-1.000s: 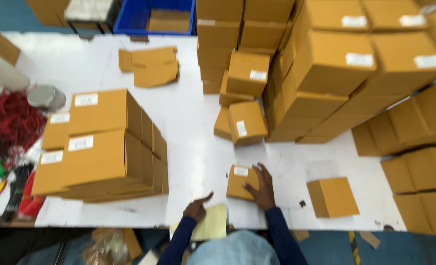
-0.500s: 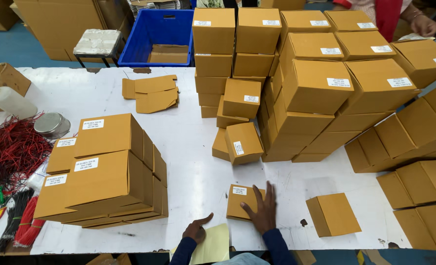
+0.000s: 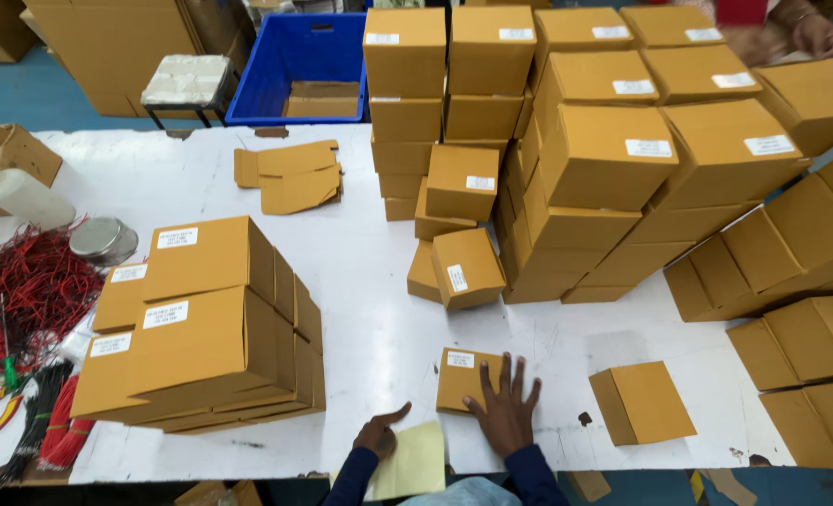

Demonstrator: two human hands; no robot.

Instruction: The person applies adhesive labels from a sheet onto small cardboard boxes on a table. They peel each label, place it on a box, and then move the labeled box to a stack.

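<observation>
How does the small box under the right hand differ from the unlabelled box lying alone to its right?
The small box under the right hand bears a white label on top; the lone box shows none. The right hand rests flat on the first; nothing touches the lone box. The first lies nearly square to the table edge; the lone box is turned at an angle. Both are plain brown cardboard, closed, lying on the white table.
</observation>
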